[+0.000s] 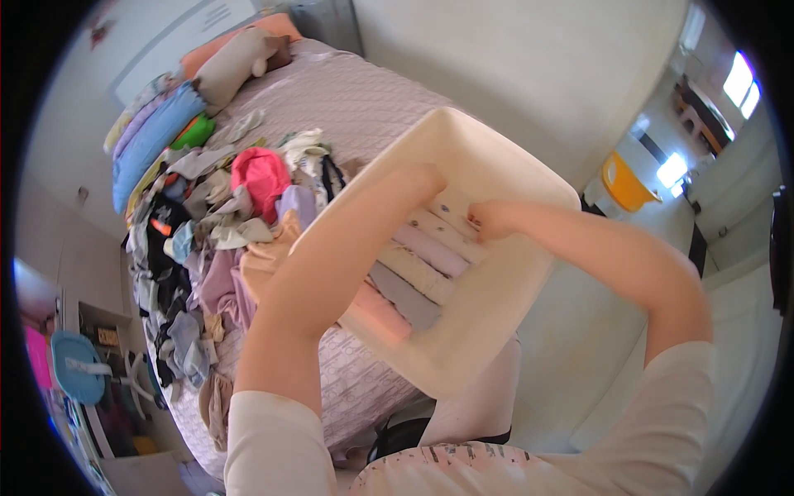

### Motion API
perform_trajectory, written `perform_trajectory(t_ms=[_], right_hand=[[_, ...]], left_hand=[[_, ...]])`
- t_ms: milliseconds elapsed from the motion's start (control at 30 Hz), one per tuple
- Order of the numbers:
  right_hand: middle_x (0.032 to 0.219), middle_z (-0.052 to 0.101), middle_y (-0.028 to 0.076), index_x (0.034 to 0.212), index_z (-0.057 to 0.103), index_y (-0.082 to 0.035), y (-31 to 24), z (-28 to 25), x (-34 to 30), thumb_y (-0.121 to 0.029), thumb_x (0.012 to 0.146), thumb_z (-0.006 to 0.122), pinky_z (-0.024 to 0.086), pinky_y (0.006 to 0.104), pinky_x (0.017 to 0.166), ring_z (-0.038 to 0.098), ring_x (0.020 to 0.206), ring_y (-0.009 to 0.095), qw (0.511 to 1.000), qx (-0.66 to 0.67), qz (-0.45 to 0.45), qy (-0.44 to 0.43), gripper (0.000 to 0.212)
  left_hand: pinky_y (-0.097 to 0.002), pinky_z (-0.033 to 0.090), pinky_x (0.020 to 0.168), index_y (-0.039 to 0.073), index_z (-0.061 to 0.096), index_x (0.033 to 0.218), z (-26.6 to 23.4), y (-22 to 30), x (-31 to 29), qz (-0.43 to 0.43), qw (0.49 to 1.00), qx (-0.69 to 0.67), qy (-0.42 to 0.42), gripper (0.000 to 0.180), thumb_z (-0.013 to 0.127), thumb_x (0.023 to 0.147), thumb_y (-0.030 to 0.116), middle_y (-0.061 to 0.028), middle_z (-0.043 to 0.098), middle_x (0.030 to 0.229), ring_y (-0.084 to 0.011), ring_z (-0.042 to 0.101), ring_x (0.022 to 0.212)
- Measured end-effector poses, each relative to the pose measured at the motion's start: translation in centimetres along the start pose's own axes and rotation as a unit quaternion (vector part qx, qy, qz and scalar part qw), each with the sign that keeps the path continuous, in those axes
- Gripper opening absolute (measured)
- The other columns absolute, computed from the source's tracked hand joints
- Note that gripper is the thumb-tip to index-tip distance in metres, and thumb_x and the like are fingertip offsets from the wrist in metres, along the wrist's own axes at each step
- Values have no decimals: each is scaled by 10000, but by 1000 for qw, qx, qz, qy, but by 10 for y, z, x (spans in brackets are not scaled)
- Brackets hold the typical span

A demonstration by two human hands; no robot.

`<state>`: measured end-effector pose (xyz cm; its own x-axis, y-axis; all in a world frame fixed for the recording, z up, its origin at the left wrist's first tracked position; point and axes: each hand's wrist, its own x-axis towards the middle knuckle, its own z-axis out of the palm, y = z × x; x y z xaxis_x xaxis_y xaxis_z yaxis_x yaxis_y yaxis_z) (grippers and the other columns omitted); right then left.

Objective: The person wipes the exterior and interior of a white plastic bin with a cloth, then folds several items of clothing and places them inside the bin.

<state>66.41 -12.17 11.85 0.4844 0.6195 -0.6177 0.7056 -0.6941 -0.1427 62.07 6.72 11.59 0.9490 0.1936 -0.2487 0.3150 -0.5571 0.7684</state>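
Both hands inside a cream plastic bin (496, 331) at the edge of a bed (364, 99), working on a row of folded clothes (418, 273).

The bin rests tilted on the bed's near corner, over the lilac quilted cover. Folded pieces stand packed side by side along its floor: pink, grey, pale yellow, lilac, and a spotted white one at the far end. Left hand (418, 183) reaches deep to the far end of the row, fingers hidden behind the bin wall; grip cannot be told. Right hand (488, 221) sits curled, fingers pressed on the spotted white piece; the two hands are near each other but apart. A loose heap of unsorted clothes (207, 240) lies on the bed just left of the bin. Stacked pillows (165, 124) lie at the far end.
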Motion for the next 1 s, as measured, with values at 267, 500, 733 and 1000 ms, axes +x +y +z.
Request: perform_trajectory(t_ms=[267, 500, 733, 1000], right_hand=[[1154, 716, 123, 1248, 626, 4, -22, -38, -98, -116, 989, 535, 520, 315, 940, 679, 1073, 197, 883, 276, -193, 327, 300], [1096, 688, 116, 1183, 668, -14, -230, 80, -207, -36, 902, 622, 495, 403, 980, 649, 1075, 298, 690, 130, -477, 529, 286], [1476, 449, 237, 1492, 401, -65, -342, 131, -10, -74, 854, 702, 376, 543, 1086, 429, 1336, 480, 774, 205, -274, 533, 705], [938, 719, 157, 961, 697, 31, -359, 31, 1, -198, 962, 662, 525, 403, 784, 692, 864, 282, 720, 433, -175, 514, 231]], left_hand=[[-445, 445, 1009, 115, 614, 1266, -95, 48, -243, 405, 865, 201, 218, 567, 582, 728, -60, -123, 651, 1206, -353, 585, 1157], [-619, 241, 1171, 100, 454, 1481, -21, -173, -343, 7, 879, 276, 389, 632, 664, 892, 190, -138, 415, 1550, -318, 348, 1463], [-511, 279, 1199, 66, 452, 1483, 3, -245, -407, 14, 906, 162, 390, 616, 661, 940, 269, -182, 456, 1532, -350, 407, 1441], [-485, 356, 1149, 48, 609, 1302, 20, -257, -448, 21, 878, 143, 456, 445, 733, 897, 182, -163, 610, 1378, -351, 514, 1361]])
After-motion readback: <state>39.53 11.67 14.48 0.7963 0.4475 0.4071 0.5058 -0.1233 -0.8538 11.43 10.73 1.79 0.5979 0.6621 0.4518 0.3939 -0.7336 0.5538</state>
